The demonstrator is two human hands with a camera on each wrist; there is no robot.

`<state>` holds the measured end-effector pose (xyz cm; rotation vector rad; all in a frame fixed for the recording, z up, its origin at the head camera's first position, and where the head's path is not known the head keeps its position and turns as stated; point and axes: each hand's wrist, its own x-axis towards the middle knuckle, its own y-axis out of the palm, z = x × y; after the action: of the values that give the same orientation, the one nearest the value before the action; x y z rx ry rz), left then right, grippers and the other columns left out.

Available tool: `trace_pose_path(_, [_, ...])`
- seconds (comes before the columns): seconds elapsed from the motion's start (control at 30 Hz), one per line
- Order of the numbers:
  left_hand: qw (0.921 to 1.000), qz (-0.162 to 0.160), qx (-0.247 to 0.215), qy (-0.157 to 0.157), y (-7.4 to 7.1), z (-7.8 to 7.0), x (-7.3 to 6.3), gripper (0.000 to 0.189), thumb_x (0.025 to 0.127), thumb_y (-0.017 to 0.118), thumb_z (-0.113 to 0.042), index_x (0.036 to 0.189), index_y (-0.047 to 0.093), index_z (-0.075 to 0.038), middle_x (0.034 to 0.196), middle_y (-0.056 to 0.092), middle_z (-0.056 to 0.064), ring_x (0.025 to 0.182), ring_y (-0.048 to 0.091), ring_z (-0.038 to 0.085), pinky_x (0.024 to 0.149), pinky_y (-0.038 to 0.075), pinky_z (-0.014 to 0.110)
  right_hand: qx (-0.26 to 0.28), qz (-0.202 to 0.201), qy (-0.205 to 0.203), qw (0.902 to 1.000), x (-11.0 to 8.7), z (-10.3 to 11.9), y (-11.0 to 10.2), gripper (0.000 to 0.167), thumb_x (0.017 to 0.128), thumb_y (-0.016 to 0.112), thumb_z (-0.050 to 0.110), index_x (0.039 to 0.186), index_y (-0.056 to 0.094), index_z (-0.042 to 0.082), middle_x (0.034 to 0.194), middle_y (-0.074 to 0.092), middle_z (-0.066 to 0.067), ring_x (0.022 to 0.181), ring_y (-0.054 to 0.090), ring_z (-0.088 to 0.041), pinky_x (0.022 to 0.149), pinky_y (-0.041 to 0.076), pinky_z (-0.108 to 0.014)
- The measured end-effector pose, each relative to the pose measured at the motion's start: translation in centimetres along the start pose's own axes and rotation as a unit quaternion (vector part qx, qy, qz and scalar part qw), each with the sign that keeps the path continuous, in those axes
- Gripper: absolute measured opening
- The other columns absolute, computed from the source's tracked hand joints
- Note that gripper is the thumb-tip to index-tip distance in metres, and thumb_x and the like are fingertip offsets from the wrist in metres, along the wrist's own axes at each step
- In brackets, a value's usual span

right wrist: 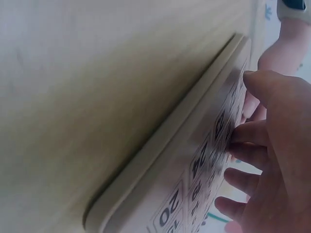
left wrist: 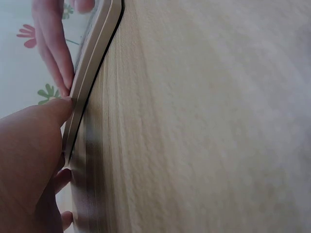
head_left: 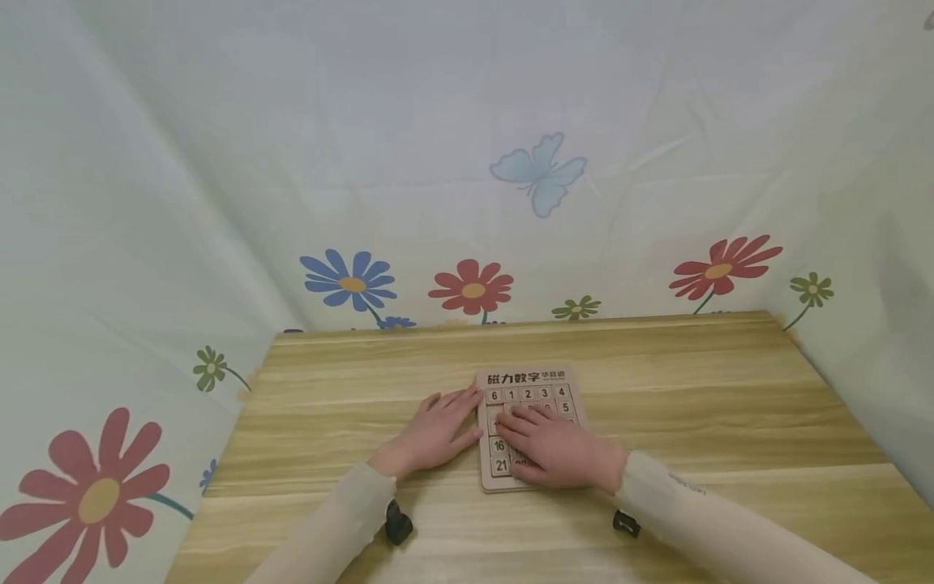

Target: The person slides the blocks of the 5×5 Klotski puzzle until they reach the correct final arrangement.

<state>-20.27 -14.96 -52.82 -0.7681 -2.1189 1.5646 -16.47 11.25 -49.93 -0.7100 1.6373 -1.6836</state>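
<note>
A wooden sliding number puzzle (head_left: 503, 485) lies flat on the table, with Chinese lettering along its top. Its top row of tiles reads 6, 1, 2, 3, 4; tiles 16 and 21 show at the lower left. My left hand (head_left: 434, 431) rests beside the board, thumb and fingers touching its left edge (left wrist: 86, 73). Over the middle of the tiles lies my right hand (head_left: 560, 450), fingertips on the number tiles (right wrist: 199, 162) and several of them hidden beneath it. In the right wrist view, tiles 20 and 24 stay uncovered.
A wood-grain table (head_left: 350, 365) carries the board. Behind and at both sides hangs a pale curtain (head_left: 409, 162) printed with flowers and a butterfly. Black devices (head_left: 397, 523) sit at both wrists, by the light sleeves (head_left: 328, 519).
</note>
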Motion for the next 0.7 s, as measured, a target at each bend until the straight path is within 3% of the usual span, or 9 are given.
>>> trace_pose_path(0.17, [1.0,-0.001,0.001,0.0,0.0,0.0,-0.1,0.068,0.11,0.044,-0.048,0.165,0.03,-0.01,0.172,0.025,0.008,0.154,0.032,0.032,0.123,0.023,0.063,0.019,-0.017,-0.003,0.9997,0.0,0.3,-0.3,0.059,0.108,0.051,0.043,0.154,0.051,0.006,0.162,0.046,-0.011,0.151,0.039,-0.033,0.123,0.03,-0.057])
trace_pose_path(0.33, [1.0,0.001,0.003,0.001,0.3,0.0,-0.1,0.067,0.11,0.044,-0.048,0.165,0.03,-0.011,0.172,0.026,0.007,0.154,0.032,0.031,0.123,0.024,0.062,0.036,-0.03,0.011,0.9989,1.2,-0.6,-0.2,0.062,0.108,0.051,0.044,0.156,0.047,0.004,0.164,0.042,-0.013,0.152,0.036,-0.037,0.123,0.029,-0.058])
trace_pose_path(0.53, [1.0,0.004,-0.001,0.0,0.3,-0.1,-0.1,0.068,0.111,0.043,-0.049,0.166,0.028,-0.012,0.173,0.024,0.007,0.155,0.031,0.03,0.123,0.022,0.061,0.018,-0.02,0.029,0.9992,2.3,-1.2,0.0,0.065,0.109,0.048,0.047,0.158,0.043,0.004,0.166,0.037,-0.013,0.153,0.034,-0.036,0.123,0.029,-0.057])
trace_pose_path(0.7, [1.0,0.004,0.001,-0.003,0.0,-0.2,-0.1,0.068,0.111,0.044,-0.048,0.166,0.028,-0.012,0.172,0.024,0.007,0.155,0.031,0.03,0.123,0.022,0.062,0.031,-0.013,0.03,0.999,2.2,-0.8,-0.1,0.064,0.109,0.048,0.048,0.158,0.045,0.006,0.166,0.039,-0.011,0.154,0.033,-0.035,0.124,0.026,-0.057])
